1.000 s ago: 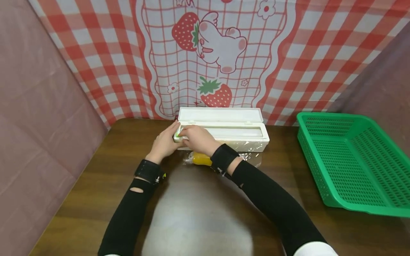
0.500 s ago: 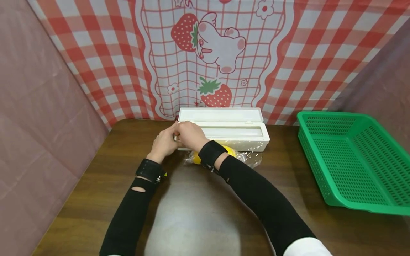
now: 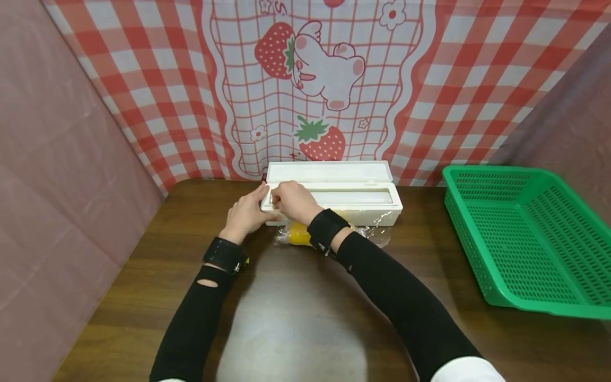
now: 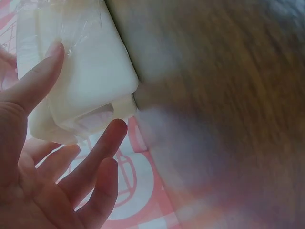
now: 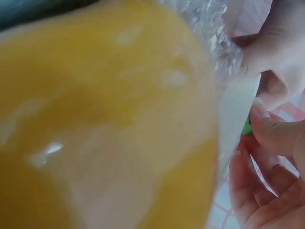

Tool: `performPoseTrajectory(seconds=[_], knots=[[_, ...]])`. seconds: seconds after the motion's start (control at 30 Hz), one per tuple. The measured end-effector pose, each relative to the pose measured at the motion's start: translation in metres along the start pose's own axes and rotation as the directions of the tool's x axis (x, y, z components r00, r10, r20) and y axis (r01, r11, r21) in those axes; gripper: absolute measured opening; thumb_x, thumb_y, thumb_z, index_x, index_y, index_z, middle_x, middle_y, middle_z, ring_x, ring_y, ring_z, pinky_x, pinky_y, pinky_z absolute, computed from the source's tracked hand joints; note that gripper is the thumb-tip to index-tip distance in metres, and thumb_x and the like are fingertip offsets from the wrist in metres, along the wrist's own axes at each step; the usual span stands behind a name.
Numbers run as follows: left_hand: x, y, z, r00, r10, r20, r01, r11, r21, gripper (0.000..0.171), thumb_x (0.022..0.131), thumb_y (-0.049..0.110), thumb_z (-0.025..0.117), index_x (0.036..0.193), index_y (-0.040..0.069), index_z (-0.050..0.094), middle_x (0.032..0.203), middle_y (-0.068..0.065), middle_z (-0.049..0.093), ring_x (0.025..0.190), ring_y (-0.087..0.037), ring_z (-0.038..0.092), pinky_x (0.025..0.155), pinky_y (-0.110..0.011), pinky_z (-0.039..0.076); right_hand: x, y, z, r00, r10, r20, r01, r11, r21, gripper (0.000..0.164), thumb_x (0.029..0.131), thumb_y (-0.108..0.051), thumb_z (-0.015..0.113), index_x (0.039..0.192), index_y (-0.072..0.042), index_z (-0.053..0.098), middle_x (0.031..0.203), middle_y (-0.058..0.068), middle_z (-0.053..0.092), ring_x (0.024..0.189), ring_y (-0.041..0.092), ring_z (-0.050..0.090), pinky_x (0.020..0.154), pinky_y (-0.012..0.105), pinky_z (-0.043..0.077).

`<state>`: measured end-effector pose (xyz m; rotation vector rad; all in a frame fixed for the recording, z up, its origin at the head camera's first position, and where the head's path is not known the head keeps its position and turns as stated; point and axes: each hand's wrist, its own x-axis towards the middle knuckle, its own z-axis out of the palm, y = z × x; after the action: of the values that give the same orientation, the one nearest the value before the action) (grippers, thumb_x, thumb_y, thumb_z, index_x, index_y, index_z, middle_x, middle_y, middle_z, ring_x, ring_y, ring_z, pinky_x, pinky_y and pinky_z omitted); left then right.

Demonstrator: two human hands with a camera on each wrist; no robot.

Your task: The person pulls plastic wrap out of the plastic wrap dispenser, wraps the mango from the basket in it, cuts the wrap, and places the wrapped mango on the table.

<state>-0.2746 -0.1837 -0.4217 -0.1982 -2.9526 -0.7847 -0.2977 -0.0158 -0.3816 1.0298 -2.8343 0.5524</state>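
Note:
A white cling film dispenser (image 3: 372, 216) stands at the back of the table, its lid (image 3: 329, 172) raised. My left hand (image 3: 245, 213) grips the dispenser's left end. In the left wrist view the thumb (image 4: 40, 78) presses on its film-covered front, and the other fingers reach around the end. Over the box's left part, my right hand (image 3: 296, 202) pinches a small green slide cutter (image 5: 247, 127) between thumb and fingers, mostly hidden by them. Clear film hangs down the front to a yellow item (image 3: 299, 234), partly behind the right wrist; its kind is unclear.
A green plastic basket (image 3: 501, 281) stands on the right of the wooden table (image 3: 291, 318). Directly behind the dispenser hangs a red-and-white checked cloth (image 3: 167, 90). Loose film (image 3: 379, 236) lies right of the yellow item.
My right hand first shifted left to the dispenser's end, then slightly back right. The left hand has kept its hold on the end.

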Motion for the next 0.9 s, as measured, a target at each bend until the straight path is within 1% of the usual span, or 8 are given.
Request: performPoseTrajectory(seconds=[0.07,0.2,0.33,0.73,0.9], knots=[[0.000,0.000,-0.001,1.000,-0.007,0.007,0.007,1.000,0.000,0.098,0.074,0.060,0.081,0.155,0.027,0.036,0.159,0.009,0.031,0.120,-0.041,0.055,0.075,-0.050,0.049,-0.004,0.005,-0.001,1.000,0.002,0.005,-0.002,1.000,-0.004,0.011,0.092,-0.005,0.068,0.087,-0.011,0.076,0.088,0.001,0.069,0.082,0.017,0.063,0.077,0.030,0.051],[-0.001,0.000,-0.002,1.000,-0.015,0.006,0.015,1.000,0.001,0.098,0.074,0.058,0.082,0.155,0.025,0.036,0.159,0.009,0.031,0.118,-0.042,0.055,0.074,-0.049,0.048,-0.011,0.016,-0.003,1.000,0.006,-0.004,-0.006,1.000,-0.001,0.007,0.093,-0.010,0.071,0.088,-0.011,0.076,0.088,0.001,0.068,0.081,0.016,0.063,0.077,0.029,0.051],[0.000,0.001,-0.001,1.000,-0.013,0.006,0.013,1.000,0.002,0.098,0.074,0.056,0.083,0.154,0.024,0.037,0.159,0.008,0.031,0.119,-0.042,0.055,0.076,-0.050,0.048,-0.017,0.024,-0.005,1.000,0.008,-0.018,-0.008,1.000,0.016,0.007,0.093,-0.011,0.072,0.088,-0.011,0.077,0.087,0.001,0.068,0.080,0.016,0.063,0.077,0.030,0.052],[0.001,0.002,0.000,1.000,-0.013,0.015,0.013,1.000,-0.002,0.098,0.074,0.057,0.082,0.155,0.024,0.036,0.159,0.008,0.030,0.124,-0.040,0.052,0.080,-0.051,0.048,-0.025,0.031,-0.004,0.998,-0.004,-0.064,0.007,0.998,0.055,0.007,0.093,-0.009,0.071,0.089,-0.010,0.077,0.086,0.002,0.067,0.080,0.016,0.064,0.077,0.030,0.053],[0.001,0.002,0.000,1.000,-0.011,0.019,0.011,1.000,0.001,0.098,0.075,0.057,0.082,0.155,0.024,0.036,0.160,0.008,0.029,0.125,-0.040,0.051,0.081,-0.051,0.048,-0.026,0.033,-0.005,0.998,-0.005,-0.061,0.009,0.997,0.074,0.008,0.093,-0.008,0.070,0.089,-0.009,0.077,0.086,0.002,0.067,0.081,0.017,0.064,0.078,0.031,0.053]])
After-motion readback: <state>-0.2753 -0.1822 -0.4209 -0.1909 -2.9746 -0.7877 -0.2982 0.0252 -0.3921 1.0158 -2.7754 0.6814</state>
